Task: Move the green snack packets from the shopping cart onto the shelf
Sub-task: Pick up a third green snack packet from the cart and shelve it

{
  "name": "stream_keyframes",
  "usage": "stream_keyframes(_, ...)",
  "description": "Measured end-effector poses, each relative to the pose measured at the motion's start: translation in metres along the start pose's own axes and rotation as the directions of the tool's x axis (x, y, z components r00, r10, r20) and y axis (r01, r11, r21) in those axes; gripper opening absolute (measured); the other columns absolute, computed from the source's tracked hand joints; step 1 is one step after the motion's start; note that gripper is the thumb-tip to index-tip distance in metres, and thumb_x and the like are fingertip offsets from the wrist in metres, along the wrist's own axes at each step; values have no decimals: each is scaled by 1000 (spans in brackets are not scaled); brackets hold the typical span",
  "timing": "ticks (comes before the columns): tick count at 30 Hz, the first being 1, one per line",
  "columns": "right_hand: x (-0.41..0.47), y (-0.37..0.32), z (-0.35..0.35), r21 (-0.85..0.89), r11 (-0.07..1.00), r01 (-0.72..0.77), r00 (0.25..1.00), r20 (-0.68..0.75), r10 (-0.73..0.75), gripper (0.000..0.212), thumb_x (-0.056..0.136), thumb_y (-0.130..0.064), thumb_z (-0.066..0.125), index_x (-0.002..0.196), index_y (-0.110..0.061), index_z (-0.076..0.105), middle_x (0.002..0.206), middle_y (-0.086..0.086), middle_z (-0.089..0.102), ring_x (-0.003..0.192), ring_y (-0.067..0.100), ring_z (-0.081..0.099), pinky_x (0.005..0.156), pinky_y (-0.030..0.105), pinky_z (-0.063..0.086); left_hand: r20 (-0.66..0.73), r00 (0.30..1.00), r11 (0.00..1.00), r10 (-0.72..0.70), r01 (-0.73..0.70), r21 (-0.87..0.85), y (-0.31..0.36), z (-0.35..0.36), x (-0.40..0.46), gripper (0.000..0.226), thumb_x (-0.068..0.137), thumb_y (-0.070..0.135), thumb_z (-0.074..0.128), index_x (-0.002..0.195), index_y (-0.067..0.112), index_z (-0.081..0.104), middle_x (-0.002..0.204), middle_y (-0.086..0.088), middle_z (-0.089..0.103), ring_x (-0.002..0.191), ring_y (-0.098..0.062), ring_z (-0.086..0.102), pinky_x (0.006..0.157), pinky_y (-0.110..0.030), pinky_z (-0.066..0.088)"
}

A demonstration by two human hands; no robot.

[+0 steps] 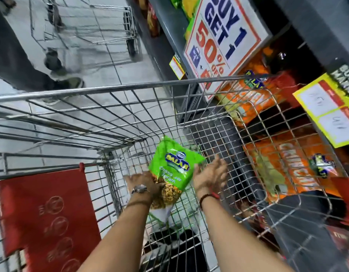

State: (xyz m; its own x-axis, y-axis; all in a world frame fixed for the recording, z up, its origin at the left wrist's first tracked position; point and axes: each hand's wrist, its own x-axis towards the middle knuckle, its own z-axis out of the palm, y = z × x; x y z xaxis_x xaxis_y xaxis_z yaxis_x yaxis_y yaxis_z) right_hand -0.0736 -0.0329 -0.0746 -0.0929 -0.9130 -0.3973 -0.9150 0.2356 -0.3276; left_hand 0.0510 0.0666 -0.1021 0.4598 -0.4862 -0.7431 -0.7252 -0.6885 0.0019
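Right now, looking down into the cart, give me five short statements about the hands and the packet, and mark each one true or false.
1. The left hand holds a green snack packet inside the shopping cart. True.
2. The right hand grips the packet firmly. False: its fingers are spread open beside the packet.
3. A watch sits on the left wrist. True.
4. The packet already lies on the shelf. False: it is in the cart, in the left hand.
5. Orange snack packets fill the shelf to the right of the cart. True.
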Motion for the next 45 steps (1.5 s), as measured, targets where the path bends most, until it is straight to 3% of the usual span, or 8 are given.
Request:
stream_keyframes(7, -44, 20, 43, 204, 955, -217, 801, 596, 55, 69, 80, -40, 61, 135, -15, 26, 143, 17, 32, 127, 37, 41, 106, 44, 39, 112, 987, 887, -112, 151, -437, -17, 20, 2, 96, 59, 70, 59, 131, 13, 29, 134, -23, 39, 122, -40, 38, 102, -44, 37)
stream_keyframes(11, -38, 21, 46, 223, 959, -175, 813, 583, 13, 63, 84, -22, 60, 136, -11, 27, 142, 20, 18, 128, 35, 39, 106, 32, 37, 36, 993, 561, -111, 93, -822, -12, 18, -4, 66, 68, 20, 74, 124, 9, 39, 122, -25, 53, 111, -37, 52, 98, -45, 46)
stream_keyframes(16, -44, 9, 41, 242, 934, -262, 800, 596, 70, 52, 80, -18, 66, 125, -7, 43, 134, 17, 40, 116, 32, 51, 97, 34, 46, -12, 989, 434, -148, 54, -899, -12, 12, -14, 55, 74, -2, 65, 124, 4, 42, 120, -22, 59, 107, -31, 56, 88, -29, 42)
stream_keyframes(21, -44, -2, 4, 289, 900, -325, 760, 647, 67, 45, 81, -10, 63, 123, -8, 45, 116, 8, 58, 74, 15, 51, 54, 17, 39, 71, 995, 278, -67, 87, -957, -6, -12, -37, 51, 77, 0, 63, 123, -3, 43, 119, -17, 57, 101, -29, 57, 92, -32, 48)
stream_keyframes(30, -89, -2, -137, 424, 905, -35, 861, 473, -188, 45, 83, -12, 61, 124, -9, 45, 129, 12, 55, 115, 26, 53, 87, 30, 45, -133, 982, 242, 133, -162, -957, 31, -82, -134, 31, 84, 0, 54, 114, 0, 49, 88, -9, 57, 53, -10, 54, 30, -4, 35)
stream_keyframes(33, -116, 5, -202, 504, 860, 78, 889, 356, -289, 41, 85, -10, 58, 124, -3, 43, 132, 15, 52, 120, 26, 48, 85, 26, 44, -250, 946, 255, 207, -299, -920, 48, -112, -177, 28, 82, 2, 56, 110, -2, 52, 92, -8, 55, 33, 10, 50, 36, -3, 38)
stream_keyframes(39, -167, 57, -314, 606, 735, 304, 905, 58, -422, 41, 82, -6, 61, 121, 1, 50, 122, 15, 59, 100, 17, 52, 66, 3, 44, -522, 763, 211, 381, -622, -754, 100, -145, -305, 34, 84, -1, 53, 117, -3, 49, 104, -10, 54, 75, -13, 50, 46, 0, 41)
stream_keyframes(45, -230, 196, -414, 676, 653, 341, 938, -199, -284, 37, 81, -5, 63, 116, -1, 53, 113, 17, 62, 99, 20, 52, 95, 40, 45, -587, 533, 55, 610, -767, -639, 195, -104, -427, 35, 81, -3, 56, 116, -4, 49, 107, -3, 53, 71, 13, 57, 58, 3, 42)
